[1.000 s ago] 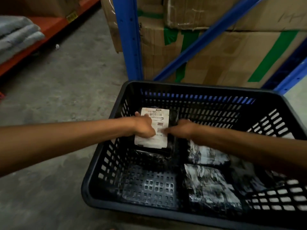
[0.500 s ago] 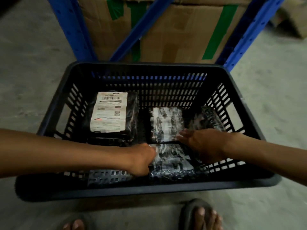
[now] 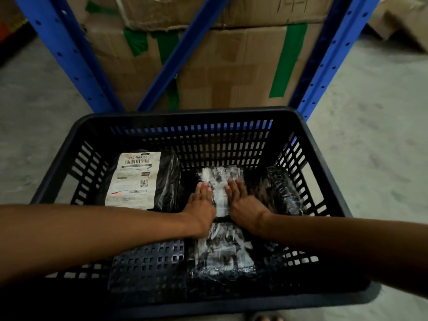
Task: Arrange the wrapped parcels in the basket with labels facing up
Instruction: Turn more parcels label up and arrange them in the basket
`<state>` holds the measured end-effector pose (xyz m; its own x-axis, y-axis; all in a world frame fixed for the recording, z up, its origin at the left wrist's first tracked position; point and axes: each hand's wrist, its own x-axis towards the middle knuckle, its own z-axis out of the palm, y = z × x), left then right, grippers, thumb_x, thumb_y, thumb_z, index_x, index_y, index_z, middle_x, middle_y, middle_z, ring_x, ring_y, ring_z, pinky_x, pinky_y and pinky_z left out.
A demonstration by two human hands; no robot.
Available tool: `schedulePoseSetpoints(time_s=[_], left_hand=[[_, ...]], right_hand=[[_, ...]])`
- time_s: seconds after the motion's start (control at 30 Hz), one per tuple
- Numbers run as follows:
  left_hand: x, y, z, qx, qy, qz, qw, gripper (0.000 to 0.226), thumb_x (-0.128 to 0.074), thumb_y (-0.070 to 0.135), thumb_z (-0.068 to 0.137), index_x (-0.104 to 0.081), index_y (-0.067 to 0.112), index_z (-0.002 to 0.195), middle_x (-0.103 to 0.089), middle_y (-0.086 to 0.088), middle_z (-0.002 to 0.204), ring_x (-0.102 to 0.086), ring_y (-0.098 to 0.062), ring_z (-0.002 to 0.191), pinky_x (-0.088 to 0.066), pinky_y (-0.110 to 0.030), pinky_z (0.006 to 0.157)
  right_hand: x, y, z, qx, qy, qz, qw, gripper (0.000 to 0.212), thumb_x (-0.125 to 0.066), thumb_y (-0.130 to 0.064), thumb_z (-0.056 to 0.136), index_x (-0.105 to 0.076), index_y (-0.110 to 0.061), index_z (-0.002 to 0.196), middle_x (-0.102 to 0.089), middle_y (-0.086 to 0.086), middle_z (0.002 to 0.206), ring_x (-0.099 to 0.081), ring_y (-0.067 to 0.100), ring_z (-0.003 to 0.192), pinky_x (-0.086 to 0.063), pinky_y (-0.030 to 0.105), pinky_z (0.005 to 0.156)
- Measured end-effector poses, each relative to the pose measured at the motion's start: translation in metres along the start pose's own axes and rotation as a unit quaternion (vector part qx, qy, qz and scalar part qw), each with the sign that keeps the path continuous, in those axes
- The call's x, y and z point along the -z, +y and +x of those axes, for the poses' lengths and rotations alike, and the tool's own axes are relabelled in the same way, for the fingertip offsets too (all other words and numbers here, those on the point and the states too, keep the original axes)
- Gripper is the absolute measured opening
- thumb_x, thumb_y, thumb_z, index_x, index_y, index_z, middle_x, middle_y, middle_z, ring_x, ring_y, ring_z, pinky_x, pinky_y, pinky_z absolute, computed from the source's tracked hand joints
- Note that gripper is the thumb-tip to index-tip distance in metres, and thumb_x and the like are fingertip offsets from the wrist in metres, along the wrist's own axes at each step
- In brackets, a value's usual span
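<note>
so far the labelled parcel (image 3: 133,179) lies face up, far left in the basket (image 3: 185,112); my left grip (image 3: 201,205) and right grip (image 3: 243,202) press spread flat on the middle parcel (image 3: 218,179); three show no label yet.

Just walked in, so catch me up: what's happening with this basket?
A person presses the left hand and right hand flat on the middle parcel in the basket. The left parcel lies with its label up. The front parcel and right parcel show only shiny wrap, and no label is visible on the middle parcel either.
</note>
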<state>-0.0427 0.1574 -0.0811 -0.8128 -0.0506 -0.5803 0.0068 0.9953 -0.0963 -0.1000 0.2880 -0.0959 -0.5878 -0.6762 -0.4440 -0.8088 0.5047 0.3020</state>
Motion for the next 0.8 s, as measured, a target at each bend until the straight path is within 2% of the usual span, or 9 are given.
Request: schedulePoseSetpoints(time_s=[0.13, 0.2, 0.27, 0.33, 0.4, 0.5, 0.67, 0.73, 0.8], left_hand=[[0.008, -0.009, 0.002, -0.024, -0.006, 0.015, 1.0, 0.086, -0.058, 0.002, 0.09, 0.0, -0.011, 0.153, 0.018, -0.029, 0.16, 0.019, -0.043, 0.149, -0.011, -0.046, 0.124], [0.014, -0.012, -0.002, -0.024, 0.003, -0.048, 0.999, 0.095, -0.063, 0.016, 0.09, 0.002, -0.011, 0.153, 0.012, -0.028, 0.162, 0.014, -0.041, 0.15, -0.01, -0.042, 0.125], [0.025, -0.019, -0.011, -0.027, 0.021, -0.184, 0.982, 0.098, -0.071, 0.025, 0.082, -0.012, -0.004, 0.155, -0.013, -0.023, 0.163, -0.011, -0.037, 0.151, -0.026, -0.037, 0.121], [0.039, -0.028, -0.023, -0.037, 0.074, -0.285, 0.955, 0.077, -0.08, 0.024, 0.071, -0.047, 0.007, 0.139, -0.054, -0.012, 0.14, -0.052, -0.027, 0.13, -0.05, -0.031, 0.099], [0.058, -0.041, -0.04, -0.039, 0.113, -0.322, 0.939, 0.052, -0.085, 0.028, 0.063, -0.067, 0.016, 0.11, -0.071, -0.002, 0.109, -0.067, -0.016, 0.099, -0.051, -0.022, 0.072], [0.093, -0.072, -0.066, -0.017, 0.134, -0.437, 0.889, 0.041, -0.086, 0.038, 0.054, -0.076, 0.021, 0.09, -0.078, 0.006, 0.086, -0.071, -0.011, 0.08, -0.05, -0.02, 0.063], [0.126, -0.108, -0.095, -0.019, 0.082, -0.709, 0.7, 0.049, -0.081, 0.048, 0.065, -0.079, 0.014, 0.099, -0.08, 0.0, 0.089, -0.073, -0.017, 0.073, -0.057, -0.028, 0.067], [0.125, -0.101, -0.09, 0.052, 0.049, -0.742, 0.666, 0.042, -0.077, 0.045, 0.075, -0.076, 0.012, 0.1, -0.077, -0.008, 0.085, -0.07, -0.024, 0.068, -0.06, -0.032, 0.061], [0.12, -0.088, -0.081, 0.111, 0.014, -0.74, 0.663, 0.026, -0.07, 0.036, 0.085, -0.068, 0.013, 0.098, -0.07, -0.009, 0.081, -0.066, -0.026, 0.067, -0.059, -0.034, 0.061]], right_hand=[[0.016, 0.004, -0.003, 0.016, -0.026, -0.029, 0.999, 0.057, -0.03, 0.001, 0.102, -0.002, 0.018, 0.148, -0.003, 0.042, 0.157, -0.004, 0.055, 0.146, -0.02, 0.055, 0.117], [0.039, 0.016, -0.008, 0.056, -0.038, 0.011, 0.998, 0.057, -0.047, -0.006, 0.098, -0.027, 0.007, 0.15, -0.026, 0.032, 0.157, -0.027, 0.046, 0.145, -0.031, 0.047, 0.115], [0.074, 0.041, -0.013, 0.102, -0.025, 0.089, 0.991, 0.04, -0.06, -0.018, 0.093, -0.057, -0.01, 0.132, -0.059, 0.014, 0.136, -0.057, 0.03, 0.123, -0.047, 0.038, 0.101], [0.108, 0.073, -0.022, 0.123, -0.014, 0.16, 0.979, 0.035, -0.066, -0.022, 0.087, -0.065, -0.017, 0.122, -0.07, 0.005, 0.116, -0.065, 0.024, 0.107, -0.052, 0.032, 0.089], [0.135, 0.102, -0.039, 0.117, -0.001, 0.286, 0.951, 0.04, -0.07, -0.019, 0.083, -0.065, -0.023, 0.123, -0.072, -0.001, 0.11, -0.067, 0.019, 0.101, -0.053, 0.03, 0.085], [0.149, 0.13, -0.066, 0.085, -0.002, 0.556, 0.827, 0.039, -0.072, -0.012, 0.086, -0.064, -0.028, 0.12, -0.072, -0.003, 0.116, -0.07, 0.016, 0.1, -0.056, 0.028, 0.082], [0.138, 0.127, -0.067, -0.075, 0.005, 0.854, 0.515, 0.049, -0.071, -0.045, 0.08, -0.066, -0.016, 0.12, -0.066, 0.016, 0.122, -0.065, 0.028, 0.1, -0.049, 0.045, 0.097], [0.131, 0.111, -0.064, -0.144, -0.033, 0.87, 0.47, 0.056, -0.072, -0.056, 0.076, -0.07, -0.013, 0.111, -0.073, 0.012, 0.109, -0.068, 0.03, 0.096, -0.052, 0.045, 0.094], [0.121, 0.094, -0.063, -0.154, -0.041, 0.849, 0.503, 0.054, -0.08, -0.046, 0.07, -0.073, -0.01, 0.109, -0.079, 0.009, 0.101, -0.073, 0.028, 0.091, -0.057, 0.041, 0.08]])
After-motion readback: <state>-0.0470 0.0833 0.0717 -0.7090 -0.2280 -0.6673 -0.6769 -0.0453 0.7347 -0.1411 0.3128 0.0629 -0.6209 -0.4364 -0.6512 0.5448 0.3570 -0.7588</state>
